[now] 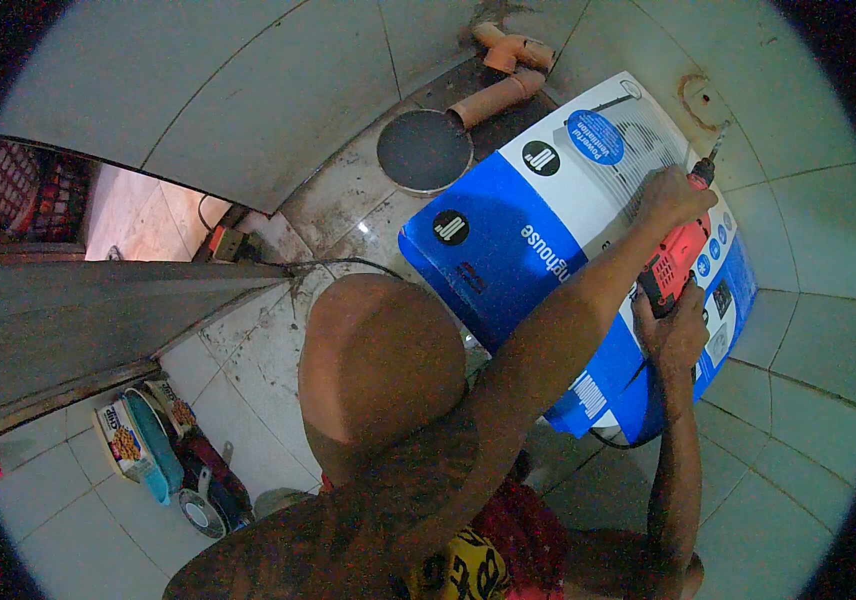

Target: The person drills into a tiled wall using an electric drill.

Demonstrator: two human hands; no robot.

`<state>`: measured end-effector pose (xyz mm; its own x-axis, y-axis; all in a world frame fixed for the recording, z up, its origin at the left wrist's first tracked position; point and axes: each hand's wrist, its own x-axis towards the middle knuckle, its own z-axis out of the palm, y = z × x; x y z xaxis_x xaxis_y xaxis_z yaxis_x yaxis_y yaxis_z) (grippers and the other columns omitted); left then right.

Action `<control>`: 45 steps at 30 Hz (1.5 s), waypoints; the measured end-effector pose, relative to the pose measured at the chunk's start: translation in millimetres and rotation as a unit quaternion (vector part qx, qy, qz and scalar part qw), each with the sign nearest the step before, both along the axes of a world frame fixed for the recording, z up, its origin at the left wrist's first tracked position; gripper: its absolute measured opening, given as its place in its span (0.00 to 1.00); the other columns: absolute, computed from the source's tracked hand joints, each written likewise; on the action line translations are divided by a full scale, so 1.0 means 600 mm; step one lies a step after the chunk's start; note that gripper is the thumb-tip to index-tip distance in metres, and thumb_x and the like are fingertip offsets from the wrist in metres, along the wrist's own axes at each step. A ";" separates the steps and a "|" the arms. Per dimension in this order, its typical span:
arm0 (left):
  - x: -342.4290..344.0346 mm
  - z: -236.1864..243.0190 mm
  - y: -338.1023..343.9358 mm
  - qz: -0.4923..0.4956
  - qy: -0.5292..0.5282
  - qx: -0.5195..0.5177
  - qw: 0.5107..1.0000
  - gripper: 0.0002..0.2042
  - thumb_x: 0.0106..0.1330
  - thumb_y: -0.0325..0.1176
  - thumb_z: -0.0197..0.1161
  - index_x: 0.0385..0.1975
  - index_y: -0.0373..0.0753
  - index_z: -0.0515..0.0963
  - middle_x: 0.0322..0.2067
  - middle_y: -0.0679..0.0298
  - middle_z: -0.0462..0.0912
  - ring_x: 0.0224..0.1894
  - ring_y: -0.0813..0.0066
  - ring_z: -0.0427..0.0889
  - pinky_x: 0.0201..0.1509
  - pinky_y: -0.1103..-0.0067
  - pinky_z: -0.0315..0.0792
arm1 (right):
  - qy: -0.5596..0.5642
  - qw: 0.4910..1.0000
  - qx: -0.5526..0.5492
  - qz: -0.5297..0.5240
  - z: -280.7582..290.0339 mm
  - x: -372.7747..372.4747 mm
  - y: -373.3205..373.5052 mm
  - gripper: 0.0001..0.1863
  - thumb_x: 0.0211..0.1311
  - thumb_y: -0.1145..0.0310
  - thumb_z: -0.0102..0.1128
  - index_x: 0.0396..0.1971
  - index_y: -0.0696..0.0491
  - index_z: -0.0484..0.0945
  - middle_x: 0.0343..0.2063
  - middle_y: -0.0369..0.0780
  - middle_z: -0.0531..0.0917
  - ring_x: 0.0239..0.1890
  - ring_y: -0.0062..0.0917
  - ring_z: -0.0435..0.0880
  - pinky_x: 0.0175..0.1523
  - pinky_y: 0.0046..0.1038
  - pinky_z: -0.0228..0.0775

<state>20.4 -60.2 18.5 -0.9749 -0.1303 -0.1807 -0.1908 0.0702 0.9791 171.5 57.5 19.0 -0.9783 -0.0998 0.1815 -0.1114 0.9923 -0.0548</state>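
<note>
A red power drill (675,262) points up and right, with its bit (717,143) against the pale tiled wall (798,120). My left hand (676,194) grips the drill's front end near the chuck. Just below it, my right hand (674,338) is closed around the drill's handle. Both arms reach over a large blue and white cardboard box (508,240) that leans under the drill. A dark cable (610,441) loops out below the box. A brown rounded shape (378,370), which looks like my own head or cap, fills the middle of the picture.
Orange pipe pieces (508,70) and a dark round disc (425,150) lie beyond the box. A power strip with its cord (228,243) sits by a doorway at the left. Small packages (126,440) and a pan (203,510) lie on the floor at lower left.
</note>
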 end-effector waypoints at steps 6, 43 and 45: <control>-0.005 -0.002 0.000 -0.024 0.001 0.000 1.000 0.26 0.45 0.47 0.70 0.34 0.25 0.83 0.39 0.36 0.84 0.46 0.43 0.85 0.55 0.62 0.77 | -0.001 1.000 -0.003 -0.001 0.006 0.001 -0.004 0.40 0.51 0.45 0.71 0.55 0.59 0.69 0.43 0.50 0.80 0.40 0.51 0.84 0.41 0.50 0.78; -0.058 -0.045 0.036 -0.114 0.070 -0.239 0.962 0.25 0.64 0.50 0.59 0.52 0.33 0.77 0.47 0.37 0.81 0.51 0.38 0.82 0.57 0.56 0.75 | -0.068 0.996 -0.066 -0.001 0.025 -0.017 0.027 0.44 0.46 0.39 0.72 0.54 0.58 0.70 0.42 0.52 0.81 0.36 0.49 0.86 0.45 0.51 0.76; -0.083 -0.095 0.012 -0.138 0.126 -0.354 0.917 0.20 0.69 0.46 0.57 0.53 0.40 0.78 0.45 0.36 0.80 0.49 0.35 0.82 0.53 0.54 0.77 | -0.063 0.995 -0.076 0.018 0.019 -0.019 -0.001 0.43 0.48 0.39 0.72 0.53 0.59 0.71 0.41 0.53 0.82 0.36 0.48 0.86 0.42 0.48 0.78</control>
